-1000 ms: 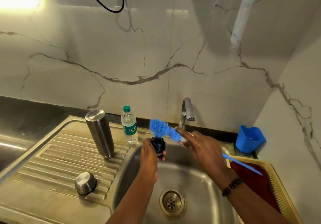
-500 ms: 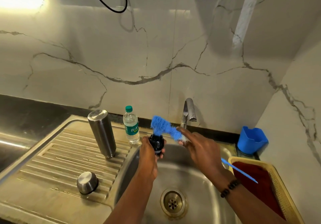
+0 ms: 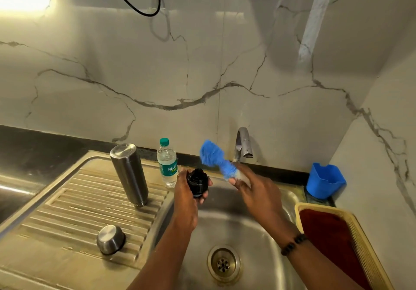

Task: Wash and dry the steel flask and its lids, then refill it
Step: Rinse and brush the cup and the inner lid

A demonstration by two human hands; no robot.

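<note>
Left grip: left hand [image 3: 188, 196] curls round the black inner lid [image 3: 197, 183], fingers wrapped under it, held over the sink [image 3: 252, 229].
Right grip: right hand [image 3: 258, 190] closes on the blue bottle brush [image 3: 215, 158] near its bristles, brush head raised clear of the lid.
Counts: one steel flask [image 3: 129, 174], inverted on the drainboard [image 3: 74, 211]; one steel cap [image 3: 110, 239], one water bottle [image 3: 167, 162], one tap [image 3: 243, 144].
Pose: both forearms reach forward over the basin.

We stand in a home kitchen: a steel sink [image 3: 258, 202] with ribbed drainboard [image 3: 74, 213] on its left, a tap [image 3: 243, 143] against the far marble-patterned wall [image 3: 202, 64], a dark bench [image 3: 33, 145].
</note>
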